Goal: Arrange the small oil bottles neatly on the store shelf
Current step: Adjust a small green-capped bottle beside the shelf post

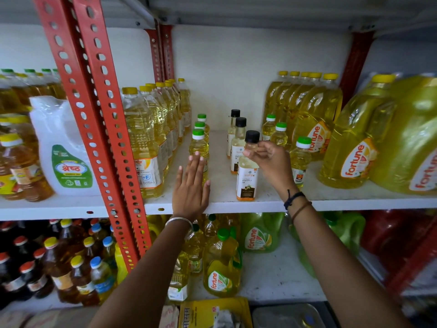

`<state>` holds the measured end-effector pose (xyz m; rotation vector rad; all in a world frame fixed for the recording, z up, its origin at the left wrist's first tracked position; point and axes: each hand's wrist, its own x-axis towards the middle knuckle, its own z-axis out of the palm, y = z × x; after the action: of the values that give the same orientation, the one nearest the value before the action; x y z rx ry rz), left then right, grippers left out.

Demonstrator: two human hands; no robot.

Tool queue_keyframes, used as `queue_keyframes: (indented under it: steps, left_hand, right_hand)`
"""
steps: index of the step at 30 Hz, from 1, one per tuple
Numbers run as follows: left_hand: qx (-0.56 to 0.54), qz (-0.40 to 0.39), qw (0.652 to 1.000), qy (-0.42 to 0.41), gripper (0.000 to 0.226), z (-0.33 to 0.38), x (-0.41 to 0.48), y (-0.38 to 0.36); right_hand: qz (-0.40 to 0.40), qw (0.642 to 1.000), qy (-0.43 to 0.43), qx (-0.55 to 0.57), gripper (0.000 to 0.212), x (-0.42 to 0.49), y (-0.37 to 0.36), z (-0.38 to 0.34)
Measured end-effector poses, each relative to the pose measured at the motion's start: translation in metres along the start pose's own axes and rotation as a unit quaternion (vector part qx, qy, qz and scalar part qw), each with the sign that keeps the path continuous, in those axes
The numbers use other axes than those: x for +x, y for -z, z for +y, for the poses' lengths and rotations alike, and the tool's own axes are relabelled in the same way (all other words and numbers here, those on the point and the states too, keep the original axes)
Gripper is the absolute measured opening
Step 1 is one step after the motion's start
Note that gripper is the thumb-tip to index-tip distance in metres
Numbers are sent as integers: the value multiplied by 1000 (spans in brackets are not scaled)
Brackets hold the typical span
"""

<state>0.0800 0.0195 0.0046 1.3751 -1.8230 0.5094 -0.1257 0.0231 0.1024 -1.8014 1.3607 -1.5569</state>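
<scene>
On the white middle shelf [331,202] stand small oil bottles in three rows. At the left, a row of green-capped yellow bottles [199,144]; my left hand [191,185] lies flat with fingers spread against the front one. In the middle, black-capped coconut oil bottles run front to back; my right hand [269,159] pinches the neck of the front coconut oil bottle [247,178], which stands near the shelf's front edge. Two more black-capped bottles [238,143] stand behind it. At the right is another row of green-capped small bottles [299,157].
Tall yellow-capped oil bottles [146,138] flank the left, big Fortune jugs [350,150] the right. A red perforated upright [94,114] crosses at left. The lower shelf holds green-capped Fortune jugs [222,266] and dark bottles [59,261]. A white jug [63,150] sits at far left.
</scene>
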Motion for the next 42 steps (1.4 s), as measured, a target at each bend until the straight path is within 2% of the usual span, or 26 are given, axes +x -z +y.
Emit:
queue_keyframes:
  steps: [3, 5, 8, 10, 12, 15, 20, 25, 39, 42]
  left_hand:
    - [-19, 22, 999, -20, 57, -5, 0, 10]
    - [-10, 45, 999, -17, 57, -14, 1, 23]
    - [18, 82, 996, 2, 57, -32, 7, 46]
    - [54, 93, 994, 13, 57, -43, 7, 58]
    - [87, 91, 992, 16, 58, -52, 5, 62]
    - [116, 81, 990, 15, 59, -68, -2, 64]
    - [140, 83, 987, -18, 59, -80, -3, 61]
    - [133, 117, 984, -34, 58, -84, -4, 55]
    - [117, 137, 982, -54, 58, -88, -4, 53]
    - [115, 137, 982, -55, 57, -88, -5, 54]
  right_hand:
    - [16, 1000, -5, 6, 52, -7, 2, -2]
    - [69, 997, 14, 18, 54, -13, 3, -6]
    - [161, 981, 100, 30, 46, -21, 1, -23]
    - [184, 969, 159, 45, 36, -27, -8, -41]
    - [172, 965, 191, 55, 28, -30, -21, -54]
    - [116, 972, 192, 65, 24, -28, -52, -60]
    - [3, 995, 92, 46, 38, -3, -94, -51]
    - [-93, 994, 43, 35, 47, 17, -111, -42]
    - [-6, 1000, 29, 8, 40, 28, -126, -41]
    - [-14, 999, 45, 7, 38, 24, -126, -41]
